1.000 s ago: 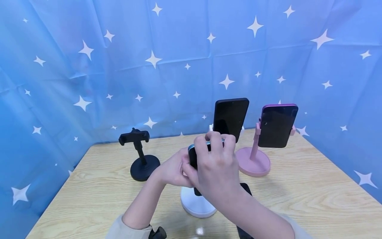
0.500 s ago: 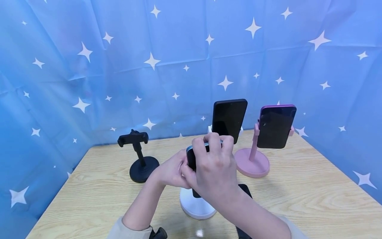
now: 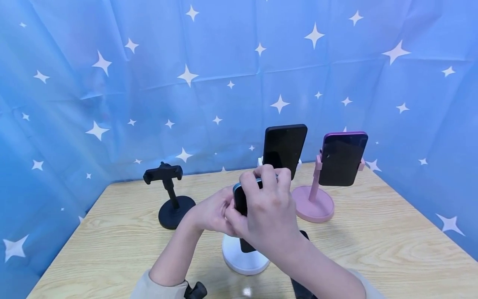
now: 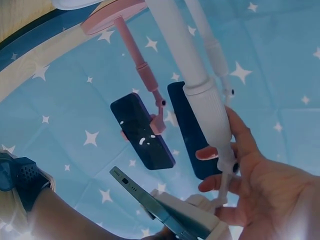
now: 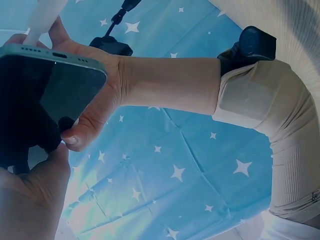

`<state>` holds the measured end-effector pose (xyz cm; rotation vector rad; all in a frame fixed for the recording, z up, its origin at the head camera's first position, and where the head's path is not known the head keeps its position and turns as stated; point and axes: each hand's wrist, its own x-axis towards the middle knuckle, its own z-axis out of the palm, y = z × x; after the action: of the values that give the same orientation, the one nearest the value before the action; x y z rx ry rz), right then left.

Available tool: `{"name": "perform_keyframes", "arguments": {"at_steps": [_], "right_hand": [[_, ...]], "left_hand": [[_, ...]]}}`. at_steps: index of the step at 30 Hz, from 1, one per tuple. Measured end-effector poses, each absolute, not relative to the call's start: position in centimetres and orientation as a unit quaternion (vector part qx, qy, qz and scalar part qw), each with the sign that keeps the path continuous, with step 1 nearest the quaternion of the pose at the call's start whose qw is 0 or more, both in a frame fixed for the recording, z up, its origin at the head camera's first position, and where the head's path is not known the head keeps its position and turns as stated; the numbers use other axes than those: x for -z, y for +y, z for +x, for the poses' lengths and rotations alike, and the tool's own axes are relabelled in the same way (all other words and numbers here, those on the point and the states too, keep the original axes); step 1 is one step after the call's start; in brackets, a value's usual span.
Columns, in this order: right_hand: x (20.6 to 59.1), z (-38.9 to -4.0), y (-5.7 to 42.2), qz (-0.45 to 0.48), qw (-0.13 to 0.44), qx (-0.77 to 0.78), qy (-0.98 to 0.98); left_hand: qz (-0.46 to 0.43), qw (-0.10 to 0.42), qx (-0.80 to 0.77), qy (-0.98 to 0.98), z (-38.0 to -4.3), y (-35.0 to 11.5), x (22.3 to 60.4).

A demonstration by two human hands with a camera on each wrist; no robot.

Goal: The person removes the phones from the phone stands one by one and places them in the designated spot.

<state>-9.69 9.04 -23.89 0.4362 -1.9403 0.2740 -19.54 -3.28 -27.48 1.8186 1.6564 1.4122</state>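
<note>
Teal phone [image 5: 55, 90]: tilted, at the head of the white stand [image 3: 245, 257], against its clamp [image 4: 192, 204]; whether that clamp has hold of it cannot be told. Right hand [image 3: 270, 207] gripping the phone, fingers curled over the upper edge, thumb along the side. Left hand [image 3: 213, 211] with fingers wrapped round the neck of the white stand.

Surroundings, relative to the white stand: black stand [image 3: 175, 212] beyond and to the left, holder unoccupied; rear stand [image 4: 216, 59], also white, beyond it, bearing a black phone [image 3: 284, 147]; pink stand [image 3: 322, 207] beyond and to the right, bearing a purple phone [image 3: 344, 160]; flat phone [image 3: 300, 288] on the table [image 3: 388, 249], near its base on the right.

Obstructions: right hand hides much of the teal phone in the head view; right forearm crosses the flat phone.
</note>
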Motion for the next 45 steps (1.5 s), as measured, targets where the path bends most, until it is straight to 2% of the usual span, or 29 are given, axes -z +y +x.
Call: {"name": "perform_keyframes", "arguments": {"at_steps": [5, 17, 25, 32, 38, 45], "right_hand": [[23.85, -9.77, 9.08, 0.188, 0.533, -0.113, -0.817], [23.86, -9.80, 9.25, 0.204, 0.536, -0.126, -0.809], [23.83, -9.85, 9.37, 0.213, 0.542, -0.126, -0.803], [23.89, -9.70, 9.42, 0.207, 0.535, -0.142, -0.807], [23.74, -9.63, 9.43, 0.220, 0.526, -0.149, -0.808], [23.66, -9.42, 9.44, 0.233, 0.511, -0.172, -0.809]], "left_hand": [[0.630, 0.164, -0.497, 0.574, -19.60, -3.31, 27.46], [0.643, 0.145, -0.486, 0.574, -19.51, -3.08, 27.76], [0.647, 0.160, -0.492, 0.560, -19.67, -2.98, 27.70], [0.648, 0.150, -0.486, 0.567, -19.75, -3.05, 27.71], [0.640, 0.184, -0.497, 0.556, -19.77, -3.10, 27.72], [0.630, 0.193, -0.487, 0.573, -19.92, -3.15, 27.77]]}}
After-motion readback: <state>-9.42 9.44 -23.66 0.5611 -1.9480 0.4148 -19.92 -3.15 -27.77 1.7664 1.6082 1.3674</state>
